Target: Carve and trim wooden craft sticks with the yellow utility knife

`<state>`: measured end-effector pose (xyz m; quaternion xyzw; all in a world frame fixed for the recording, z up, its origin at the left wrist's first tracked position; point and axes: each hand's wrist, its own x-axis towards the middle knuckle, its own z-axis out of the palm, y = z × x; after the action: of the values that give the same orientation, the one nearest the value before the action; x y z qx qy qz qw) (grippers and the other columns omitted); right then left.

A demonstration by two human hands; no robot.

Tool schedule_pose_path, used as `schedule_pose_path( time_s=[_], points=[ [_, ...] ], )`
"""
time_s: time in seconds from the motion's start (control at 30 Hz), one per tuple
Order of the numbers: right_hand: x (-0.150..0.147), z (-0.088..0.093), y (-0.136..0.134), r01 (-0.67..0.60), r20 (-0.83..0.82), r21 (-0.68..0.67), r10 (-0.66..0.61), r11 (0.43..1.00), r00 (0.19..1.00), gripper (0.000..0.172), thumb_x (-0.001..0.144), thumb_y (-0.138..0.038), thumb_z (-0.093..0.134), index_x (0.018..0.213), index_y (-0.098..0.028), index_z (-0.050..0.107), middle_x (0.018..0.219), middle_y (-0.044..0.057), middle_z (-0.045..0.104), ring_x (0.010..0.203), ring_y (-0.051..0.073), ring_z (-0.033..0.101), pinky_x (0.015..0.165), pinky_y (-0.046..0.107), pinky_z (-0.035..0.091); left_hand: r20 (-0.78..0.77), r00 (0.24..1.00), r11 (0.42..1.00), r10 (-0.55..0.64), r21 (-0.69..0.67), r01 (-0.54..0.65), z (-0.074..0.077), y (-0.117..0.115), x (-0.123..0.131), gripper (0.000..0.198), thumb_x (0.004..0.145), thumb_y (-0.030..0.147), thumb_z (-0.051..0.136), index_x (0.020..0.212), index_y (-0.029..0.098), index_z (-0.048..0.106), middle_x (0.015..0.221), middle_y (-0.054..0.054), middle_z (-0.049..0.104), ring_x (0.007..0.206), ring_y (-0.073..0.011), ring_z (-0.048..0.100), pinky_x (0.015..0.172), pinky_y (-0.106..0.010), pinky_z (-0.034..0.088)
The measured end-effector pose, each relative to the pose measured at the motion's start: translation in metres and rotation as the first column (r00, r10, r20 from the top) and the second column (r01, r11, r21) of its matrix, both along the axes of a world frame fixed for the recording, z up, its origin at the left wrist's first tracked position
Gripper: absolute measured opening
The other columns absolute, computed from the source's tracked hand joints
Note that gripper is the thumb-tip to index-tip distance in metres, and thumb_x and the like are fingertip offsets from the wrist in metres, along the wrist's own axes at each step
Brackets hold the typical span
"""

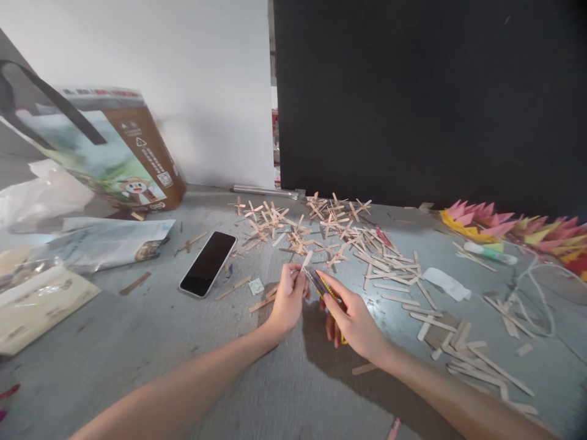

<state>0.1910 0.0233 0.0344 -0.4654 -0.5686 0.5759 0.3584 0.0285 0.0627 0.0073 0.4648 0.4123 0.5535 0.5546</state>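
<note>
Pale wood shows between the fingertips of the left hand (288, 298), which pinches a small stick (307, 261) so that its end pokes out above them. Just beside it, the right hand (358, 321) grips a yellow-and-black cutter (315, 280), its front end angled toward the left hand and close to the stick; whether the two touch, I cannot tell.

Beyond both hands, crossed sticks (298, 235) lie scattered over the grey desk (247, 366). More loose sticks (389, 266) spread to the right of the right hand, with a crumpled white paper (447, 283) past them and pink-and-yellow folded pieces (499, 226) farther off on that side. Left of the left hand lies a phone (208, 264), its screen dark, with a small pale square (255, 286) between them. Well apart, beyond the phone, stands a brown-and-green bag (114, 159).
</note>
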Motion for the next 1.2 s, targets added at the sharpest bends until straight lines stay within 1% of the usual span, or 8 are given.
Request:
schedule_pose_path(
  time_s=[0.13, 0.43, 0.67, 0.83, 0.97, 1.0, 1.1, 1.2],
  points=[
    [-0.002, 0.003, -0.003, 0.014, 0.027, -0.028, -0.013, 1.0, 1.0, 0.056, 0.104, -0.042, 0.048, 0.159, -0.037, 0.041, 0.087, -0.001, 0.063, 0.044, 0.011, 0.062, 0.033, 0.02, 0.051, 0.006, 1.0, 1.0, 0.001, 0.003, -0.001, 0.001, 0.0, 0.0, 0.028, 0.1, 0.049, 0.056, 0.103, 0.024, 0.046, 0.066, 0.008, 0.047, 0.057, -0.0116, 0.048, 0.059, -0.024, 0.043],
    [-0.003, 0.008, -0.003, 0.055, 0.099, -0.006, -0.054, 0.998, 0.994, 0.056, 0.103, -0.04, 0.048, 0.159, -0.039, 0.042, 0.083, 0.0, 0.064, 0.04, 0.013, 0.064, 0.028, 0.02, 0.049, 0.017, 0.999, 0.999, -0.035, 0.034, 0.035, -0.007, 0.001, 0.001, 0.026, 0.101, 0.048, 0.055, 0.103, 0.023, 0.047, 0.07, 0.007, 0.046, 0.059, -0.0115, 0.045, 0.06, -0.025, 0.044],
    [-0.003, 0.019, -0.005, 0.058, 0.151, -0.082, -0.045, 0.995, 0.987, 0.057, 0.102, -0.038, 0.046, 0.159, -0.037, 0.041, 0.082, -0.002, 0.062, 0.039, 0.013, 0.065, 0.029, 0.021, 0.052, -0.089, 0.995, 0.997, -0.035, 0.071, 0.041, -0.008, -0.001, 0.001, 0.025, 0.104, 0.048, 0.048, 0.103, 0.023, 0.046, 0.069, 0.007, 0.044, 0.06, -0.0126, 0.044, 0.062, -0.026, 0.044],
    [0.003, 0.022, -0.001, 0.014, 0.234, -0.098, 0.01, 0.995, 0.972, 0.058, 0.103, -0.032, 0.047, 0.16, -0.036, 0.041, 0.081, -0.001, 0.063, 0.034, 0.01, 0.061, 0.028, 0.017, 0.047, -0.209, 0.978, 0.995, -0.022, 0.091, 0.042, -0.015, 0.0, -0.002, 0.027, 0.105, 0.048, 0.044, 0.1, 0.022, 0.048, 0.069, 0.005, 0.05, 0.061, -0.0132, 0.048, 0.063, -0.026, 0.042],
    [0.013, 0.036, 0.006, -0.031, 0.267, -0.206, 0.087, 0.978, 0.96, 0.059, 0.104, -0.031, 0.046, 0.162, -0.033, 0.039, 0.088, 0.003, 0.065, 0.036, 0.011, 0.065, 0.029, 0.016, 0.044, -0.286, 0.958, 0.995, -0.031, 0.081, 0.056, -0.015, 0.0, -0.002, 0.029, 0.105, 0.049, 0.042, 0.097, 0.022, 0.048, 0.067, 0.005, 0.049, 0.059, -0.014, 0.049, 0.061, -0.027, 0.042],
    [0.016, 0.041, 0.008, -0.068, 0.243, -0.257, 0.132, 0.964, 0.961, 0.06, 0.104, -0.031, 0.045, 0.163, -0.033, 0.035, 0.092, 0.003, 0.065, 0.04, 0.012, 0.068, 0.032, 0.017, 0.048, -0.286, 0.958, 0.995, -0.033, 0.079, 0.058, -0.014, 0.0, -0.001, 0.029, 0.105, 0.05, 0.042, 0.097, 0.022, 0.048, 0.068, 0.005, 0.048, 0.059, -0.0142, 0.049, 0.06, -0.027, 0.042],
    [0.022, 0.049, 0.014, -0.103, 0.185, -0.327, 0.171, 0.939, 0.968, 0.06, 0.105, -0.03, 0.043, 0.164, -0.033, 0.032, 0.092, 0.002, 0.062, 0.042, 0.011, 0.069, 0.035, 0.017, 0.049, -0.255, 0.966, 0.996, -0.035, 0.071, 0.054, -0.013, -0.001, 0.001, 0.029, 0.104, 0.05, 0.043, 0.097, 0.023, 0.047, 0.068, 0.006, 0.046, 0.059, -0.0141, 0.047, 0.059, -0.027, 0.042],
    [0.027, 0.049, 0.018, -0.127, 0.119, -0.346, 0.178, 0.929, 0.977, 0.059, 0.104, -0.032, 0.046, 0.162, -0.035, 0.036, 0.091, 0.0, 0.06, 0.044, 0.011, 0.069, 0.035, 0.018, 0.049, -0.191, 0.98, 0.997, -0.046, 0.055, 0.058, -0.014, 0.0, 0.003, 0.027, 0.103, 0.049, 0.045, 0.096, 0.023, 0.045, 0.067, 0.007, 0.043, 0.058, -0.0134, 0.044, 0.059, -0.027, 0.045]
  ],
)
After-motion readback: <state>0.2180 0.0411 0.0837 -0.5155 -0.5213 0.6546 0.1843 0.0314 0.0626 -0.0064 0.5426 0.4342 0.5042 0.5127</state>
